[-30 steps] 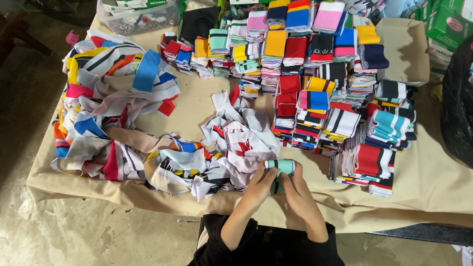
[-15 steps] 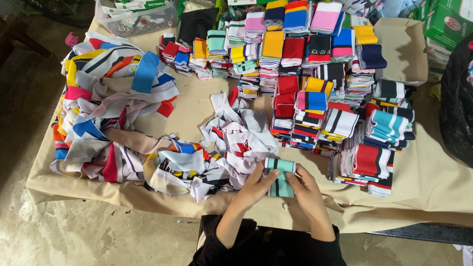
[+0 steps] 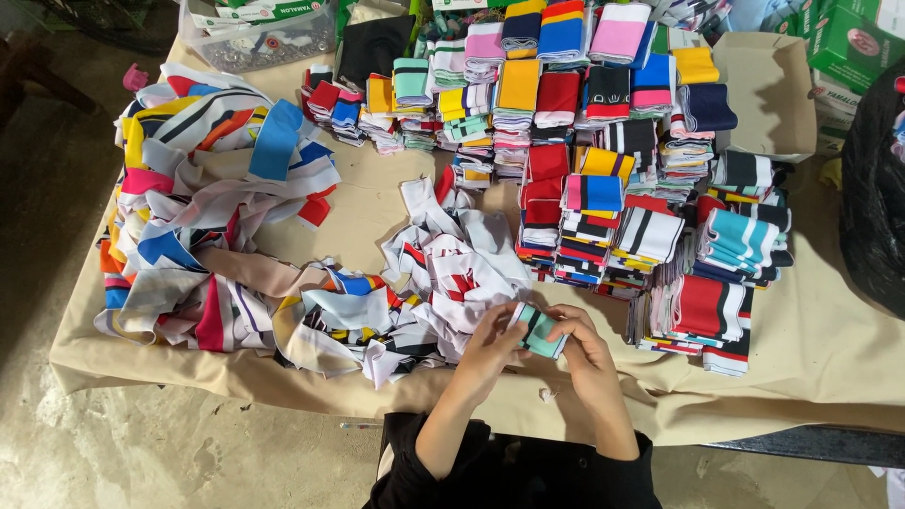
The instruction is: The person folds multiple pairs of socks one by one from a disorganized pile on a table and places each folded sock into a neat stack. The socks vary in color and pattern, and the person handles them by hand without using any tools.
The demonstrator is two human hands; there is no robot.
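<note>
Both my hands meet near the table's front edge, holding one small folded teal knit band point(image 3: 539, 330) with dark and white stripes. My left hand point(image 3: 492, 344) grips its left end, thumb on top. My right hand point(image 3: 583, 341) pinches its right end. Just left of my hands lies a loose heap of white, red and black fabric strips point(image 3: 451, 269). Neat stacks of folded striped bands point(image 3: 603, 203) rise behind and to the right of my hands.
A large tangle of multicoloured strips point(image 3: 203, 226) covers the table's left side. The tan cloth-covered table point(image 3: 830, 349) shows bare cloth at right. A clear bin point(image 3: 259, 38) and green boxes point(image 3: 848, 42) stand at the back; a black bag point(image 3: 872, 188) sits far right.
My hands have shifted slightly right and turned the teal band; it now lies flatter between my fingers instead of standing upright as a small roll.
</note>
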